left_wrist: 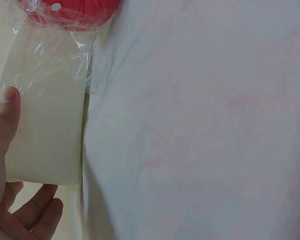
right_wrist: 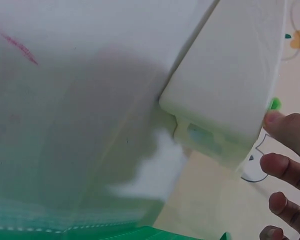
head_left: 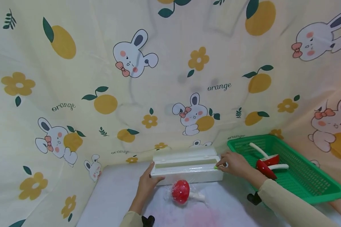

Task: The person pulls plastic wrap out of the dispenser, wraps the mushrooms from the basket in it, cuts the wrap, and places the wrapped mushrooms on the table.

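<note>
A white cling film dispenser (head_left: 193, 178) stands on the table with its lid (head_left: 184, 153) raised at the back. My left hand (head_left: 145, 183) grips its left end, thumb on the front face and fingers round the end, as the left wrist view shows. At the opposite end my right hand (head_left: 235, 163) pinches the small green cutter slider (right_wrist: 275, 103); the thumb is right at it. In front of the dispenser lies a red toy mushroom (head_left: 180, 191) with white dots and a pale stem, wrapped in clear film. Film also drapes over the dispenser's front (left_wrist: 55, 55).
To the right, a green plastic basket (head_left: 309, 198) holds red and white mushroom pieces (head_left: 265, 168). It stands close beside my right forearm. A patterned cloth (head_left: 164, 88) hangs behind the table (head_left: 110, 195), which has a pale, pink-stained cover.
</note>
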